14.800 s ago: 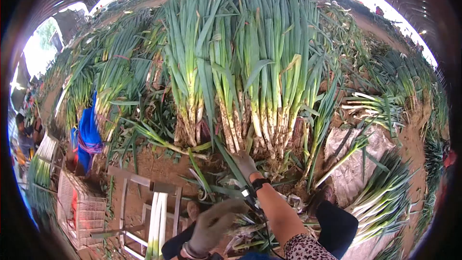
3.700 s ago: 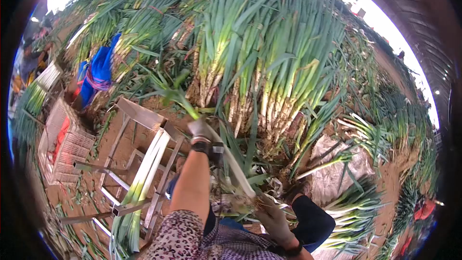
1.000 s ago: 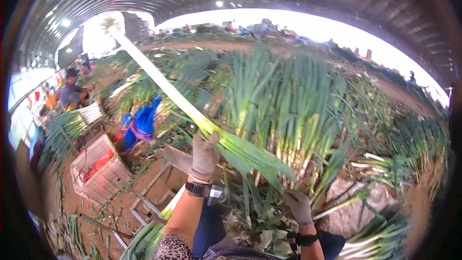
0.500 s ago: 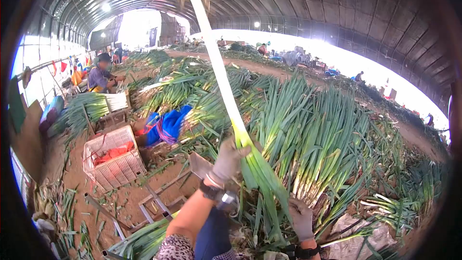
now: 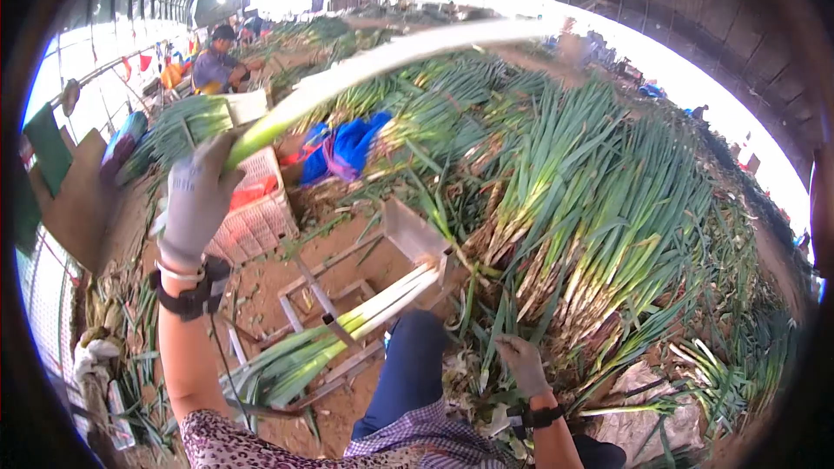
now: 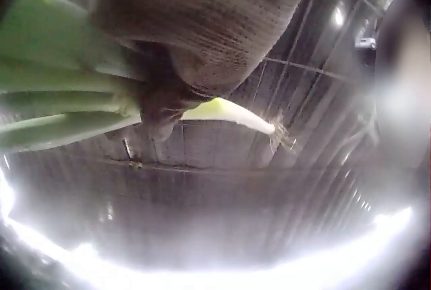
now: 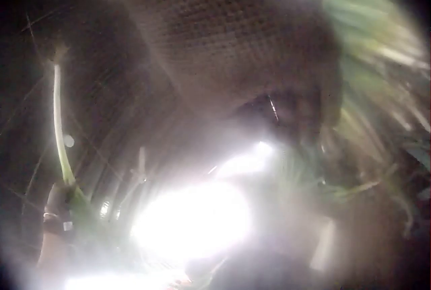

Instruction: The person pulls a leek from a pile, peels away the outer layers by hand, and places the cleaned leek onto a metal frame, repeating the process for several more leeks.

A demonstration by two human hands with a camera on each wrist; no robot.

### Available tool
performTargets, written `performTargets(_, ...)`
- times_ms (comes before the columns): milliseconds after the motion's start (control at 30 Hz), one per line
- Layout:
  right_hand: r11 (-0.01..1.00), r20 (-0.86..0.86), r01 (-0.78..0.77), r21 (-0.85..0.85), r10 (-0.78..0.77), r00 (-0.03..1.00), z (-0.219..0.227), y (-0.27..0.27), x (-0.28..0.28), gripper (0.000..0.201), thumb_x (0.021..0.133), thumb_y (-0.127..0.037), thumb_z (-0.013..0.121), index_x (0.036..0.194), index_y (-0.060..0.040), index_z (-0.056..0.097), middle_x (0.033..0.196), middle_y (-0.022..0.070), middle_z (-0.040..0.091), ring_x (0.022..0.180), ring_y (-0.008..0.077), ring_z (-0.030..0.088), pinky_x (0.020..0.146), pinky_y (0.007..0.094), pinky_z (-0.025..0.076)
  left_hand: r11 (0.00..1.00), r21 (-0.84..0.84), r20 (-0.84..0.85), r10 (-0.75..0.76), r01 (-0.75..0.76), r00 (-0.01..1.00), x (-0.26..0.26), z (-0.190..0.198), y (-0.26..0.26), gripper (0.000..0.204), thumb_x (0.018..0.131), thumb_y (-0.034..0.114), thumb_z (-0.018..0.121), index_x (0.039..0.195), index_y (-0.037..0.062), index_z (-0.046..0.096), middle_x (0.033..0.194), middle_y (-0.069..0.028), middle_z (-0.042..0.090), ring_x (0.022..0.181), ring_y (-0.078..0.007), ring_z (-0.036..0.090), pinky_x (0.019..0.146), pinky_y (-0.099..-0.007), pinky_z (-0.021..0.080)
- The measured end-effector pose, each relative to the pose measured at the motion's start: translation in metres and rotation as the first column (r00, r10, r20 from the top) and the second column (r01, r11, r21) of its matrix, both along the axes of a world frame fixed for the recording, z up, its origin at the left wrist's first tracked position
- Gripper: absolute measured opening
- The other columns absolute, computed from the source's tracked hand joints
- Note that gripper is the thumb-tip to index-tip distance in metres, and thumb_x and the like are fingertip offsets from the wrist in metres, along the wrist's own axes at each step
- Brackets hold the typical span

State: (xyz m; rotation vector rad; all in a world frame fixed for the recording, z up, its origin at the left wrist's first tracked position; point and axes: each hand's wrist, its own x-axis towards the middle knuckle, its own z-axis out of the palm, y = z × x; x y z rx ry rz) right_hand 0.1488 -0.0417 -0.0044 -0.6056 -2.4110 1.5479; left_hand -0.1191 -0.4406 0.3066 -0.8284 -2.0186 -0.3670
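My gloved left hand [image 5: 198, 200], raised at the left of the head view, grips a long green onion [image 5: 356, 68] where its white stalk turns green. The stalk sweeps to the upper right, blurred, with its root end farthest away. In the left wrist view the leaves [image 6: 67, 81] extend to the left of the glove and the roots [image 6: 281, 134] to the right. Low and near the front of the standing green onions [image 5: 599, 234], my gloved right hand [image 5: 524, 366] has its fingers loosely bent, with nothing visible in them.
A metal rack [image 5: 321, 295] on the dirt floor bears a few green onions [image 5: 347, 330], their root ends by a metal plate [image 5: 415, 230]. Behind are a plastic crate [image 5: 252, 230] and blue cloth [image 5: 356, 148]. A white sack [image 5: 651, 421] lies right; a person [image 5: 215, 62] sits far left.
The left hand has carried the green onion from the middle to the left and up; its stalk now slants rightward. Its leaves have left the right hand's side. The view has turned left.
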Motion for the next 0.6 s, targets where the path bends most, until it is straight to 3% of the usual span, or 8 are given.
performTargets(67, 1.000, 0.153, 0.010, -0.005, -0.009, 0.988, 0.016, -0.013, -0.002, 0.031, 0.091, -0.026, 0.057, 0.113, -0.0054, 0.063, 0.104, 0.0140, 0.066, 0.091, 0.0221, 0.061, 0.080, 0.0324, 0.046, 0.985, -0.110, 0.169, 0.149, -0.131, 0.974, -0.015, -0.063, -0.037, 0.036, 0.074, 0.006, 0.063, 0.110, 0.0046, 0.059, 0.098, -0.0171, 0.064, 0.087, -0.0349, 0.062, 0.073, -0.0415, 0.050)
performTargets(133, 1.000, 0.178, 0.011, -0.023, -0.007, 0.984, -0.001, -0.008, -0.003, 0.030, 0.091, -0.026, 0.056, 0.112, -0.0059, 0.064, 0.104, 0.0132, 0.066, 0.090, 0.0196, 0.060, 0.080, 0.0317, 0.046, 0.988, -0.148, 0.210, 0.083, -0.052, 0.974, -0.038, -0.135, -0.072, 0.034, 0.073, 0.005, 0.061, 0.107, 0.0061, 0.060, 0.096, -0.0143, 0.065, 0.085, -0.0331, 0.063, 0.072, -0.0417, 0.050)
performTargets(233, 1.000, 0.195, -0.012, -0.024, 0.016, 0.981, -0.007, -0.003, -0.003, 0.030, 0.091, -0.026, 0.055, 0.111, -0.0056, 0.064, 0.094, 0.0096, 0.065, 0.079, 0.0170, 0.058, 0.075, 0.0319, 0.046, 0.840, -0.472, 0.300, 0.440, -0.269, 0.847, -0.056, -0.250, -0.090, 0.032, 0.073, 0.008, 0.060, 0.105, 0.0115, 0.061, 0.080, -0.0099, 0.063, 0.072, -0.0282, 0.062, 0.063, -0.0417, 0.049)
performTargets(367, 1.000, 0.282, -0.005, -0.031, 0.013, 0.959, -0.015, -0.001, -0.013, 0.029, 0.090, -0.021, 0.057, 0.112, -0.0031, 0.064, 0.097, 0.0077, 0.066, 0.086, 0.0151, 0.060, 0.080, 0.0297, 0.046, 0.884, -0.456, 0.535, 0.367, -0.106, 0.761, -0.073, -0.390, -0.074, 0.018, 0.071, 0.012, 0.063, 0.089, 0.0118, 0.059, 0.073, -0.0094, 0.062, 0.068, -0.0299, 0.063, 0.058, -0.0423, 0.050)
performTargets(467, 1.000, 0.374, -0.017, 0.003, 0.014, 0.927, -0.023, -0.008, -0.020, 0.029, 0.090, -0.020, 0.057, 0.112, -0.0025, 0.064, 0.104, 0.0095, 0.067, 0.094, 0.0170, 0.061, 0.085, 0.0296, 0.046, 0.880, -0.469, 0.664, 0.403, -0.068, 0.630, -0.083, -0.494, -0.038, 0.021, 0.077, 0.020, 0.064, 0.097, 0.0137, 0.060, 0.080, -0.0122, 0.065, 0.074, -0.0338, 0.064, 0.061, -0.0448, 0.051)
performTargets(533, 0.998, 0.404, -0.051, 0.021, 0.038, 0.914, -0.025, -0.010, -0.024, 0.030, 0.090, -0.020, 0.057, 0.113, -0.0026, 0.063, 0.105, 0.0109, 0.066, 0.096, 0.0192, 0.062, 0.086, 0.0305, 0.046, 0.935, -0.354, 0.843, 0.326, -0.015, 0.429, -0.091, -0.574, -0.033, 0.025, 0.082, 0.027, 0.063, 0.102, 0.0134, 0.060, 0.087, -0.0141, 0.066, 0.080, -0.0359, 0.064, 0.066, -0.0452, 0.050)
performTargets(567, 0.997, 0.400, -0.078, 0.029, 0.060, 0.914, -0.029, -0.009, -0.022, 0.030, 0.090, -0.020, 0.056, 0.113, -0.0027, 0.063, 0.106, 0.0116, 0.066, 0.097, 0.0201, 0.061, 0.086, 0.0308, 0.046, 0.999, -0.026, 0.941, 0.041, -0.048, 0.335, -0.101, -0.619, -0.044, 0.027, 0.083, 0.029, 0.062, 0.104, 0.0129, 0.060, 0.089, -0.0148, 0.066, 0.083, -0.0361, 0.064, 0.068, -0.0451, 0.050)
performTargets(600, 0.994, 0.398, -0.103, 0.034, 0.081, 0.914, -0.034, -0.009, -0.017, 0.031, 0.090, -0.020, 0.056, 0.114, -0.0027, 0.063, 0.106, 0.0122, 0.065, 0.097, 0.0210, 0.061, 0.087, 0.0312, 0.046, 0.993, -0.115, 0.941, 0.104, 0.016, 0.323, -0.098, -0.588, -0.040, 0.029, 0.084, 0.024, 0.059, 0.110, 0.0105, 0.058, 0.095, -0.0131, 0.066, 0.088, -0.0319, 0.063, 0.073, -0.0420, 0.050)
